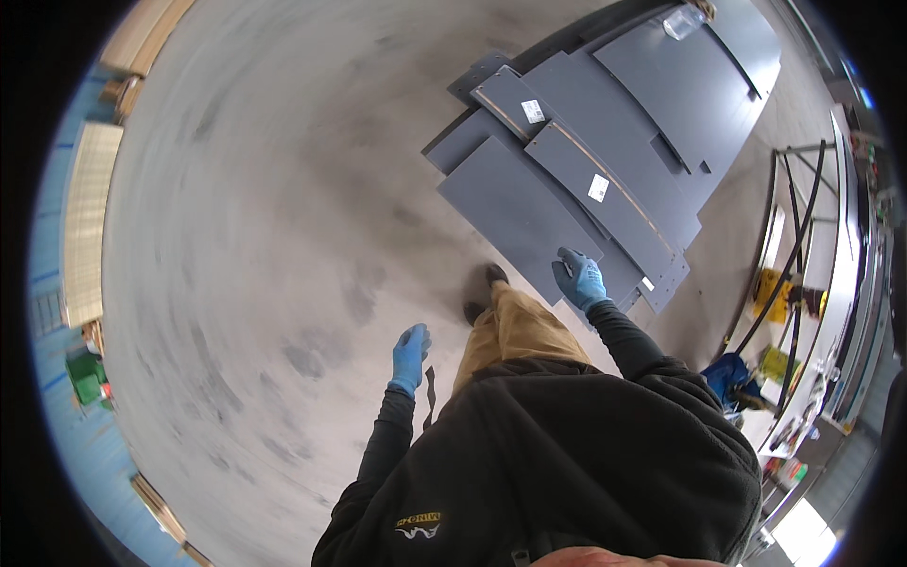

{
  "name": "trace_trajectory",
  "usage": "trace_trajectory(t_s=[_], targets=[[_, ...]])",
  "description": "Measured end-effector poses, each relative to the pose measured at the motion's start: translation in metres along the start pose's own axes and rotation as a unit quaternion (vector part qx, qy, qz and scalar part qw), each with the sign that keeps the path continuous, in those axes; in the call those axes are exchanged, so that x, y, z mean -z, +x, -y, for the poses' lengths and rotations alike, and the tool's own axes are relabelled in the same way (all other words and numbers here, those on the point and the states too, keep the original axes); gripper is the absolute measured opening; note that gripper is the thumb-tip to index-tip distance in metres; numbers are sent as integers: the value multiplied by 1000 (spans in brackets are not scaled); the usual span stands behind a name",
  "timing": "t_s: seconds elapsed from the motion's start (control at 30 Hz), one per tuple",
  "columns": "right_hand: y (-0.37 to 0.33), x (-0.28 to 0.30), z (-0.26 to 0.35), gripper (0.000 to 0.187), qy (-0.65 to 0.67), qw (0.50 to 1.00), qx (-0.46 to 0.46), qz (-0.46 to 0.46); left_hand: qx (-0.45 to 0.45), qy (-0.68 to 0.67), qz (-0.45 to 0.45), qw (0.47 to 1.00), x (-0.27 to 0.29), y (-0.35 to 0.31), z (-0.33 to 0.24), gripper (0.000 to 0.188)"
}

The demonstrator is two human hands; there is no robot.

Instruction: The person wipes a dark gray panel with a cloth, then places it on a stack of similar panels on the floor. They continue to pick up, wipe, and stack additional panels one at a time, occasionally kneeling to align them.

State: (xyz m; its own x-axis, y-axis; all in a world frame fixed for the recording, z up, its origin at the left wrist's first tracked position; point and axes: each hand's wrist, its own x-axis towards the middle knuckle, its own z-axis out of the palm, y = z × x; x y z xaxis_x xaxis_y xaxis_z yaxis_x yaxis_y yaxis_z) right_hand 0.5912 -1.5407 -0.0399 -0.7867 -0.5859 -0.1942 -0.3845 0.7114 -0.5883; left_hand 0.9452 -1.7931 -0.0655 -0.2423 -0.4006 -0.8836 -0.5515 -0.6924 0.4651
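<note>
We have the stack of grey panels [652, 123] ahead and to our right, its sheets lying flat and overlapping in steps; the nearest panel [515, 213] points its near edge toward us, and what bears the stack is hidden. The stagger seems to leave several edges exposed for fingers; the white label [533, 111] and the second label [599, 188] face up, probably so that they can be read where the sheets lie. Our right hand [581, 281], in a blue glove, is at the near end of the stack with fingers partly curled; we cannot tell whether it grips, touches or only hovers over the panel. Our left hand [409, 359] hangs well apart from the panels, half open, with nothing seen in it, perhaps held out for balance; a dark strap [430, 397] dangles just beside it. On our left the bare floor [236, 236] gives wide room, out to the pale boards [90, 227] and green crate [87, 378] by the far side; on our right the passage is narrower, between the panels' stepped edges and the dark bars [801, 236], with a blue bundle [725, 378] near our elbow.
</note>
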Motion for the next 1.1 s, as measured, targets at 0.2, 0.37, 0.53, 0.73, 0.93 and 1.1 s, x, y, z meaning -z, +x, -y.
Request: trace_trajectory(t_s=[0.2,0.37,0.53,0.73,0.93,1.1], targets=[[28,-18,19,30,43,998,-21,40,-23,71,52,996,-16,33,-83,53],[81,-22,50,29,79,994,-23,71,-24,133,54,989,-20,57,-145,49],[107,-13,82,29,161,982,-58,76,-58,141,44,987,-38,101,-202,35],[126,-22,94,32,179,973,-131,59,-26,257,131,957,-47,185,-292,59],[174,-46,147,32,168,964,-203,36,-50,340,157,926,-59,276,-403,56],[234,-71,215,38,294,912,-287,0,-96,438,172,877,-74,351,-503,49]])
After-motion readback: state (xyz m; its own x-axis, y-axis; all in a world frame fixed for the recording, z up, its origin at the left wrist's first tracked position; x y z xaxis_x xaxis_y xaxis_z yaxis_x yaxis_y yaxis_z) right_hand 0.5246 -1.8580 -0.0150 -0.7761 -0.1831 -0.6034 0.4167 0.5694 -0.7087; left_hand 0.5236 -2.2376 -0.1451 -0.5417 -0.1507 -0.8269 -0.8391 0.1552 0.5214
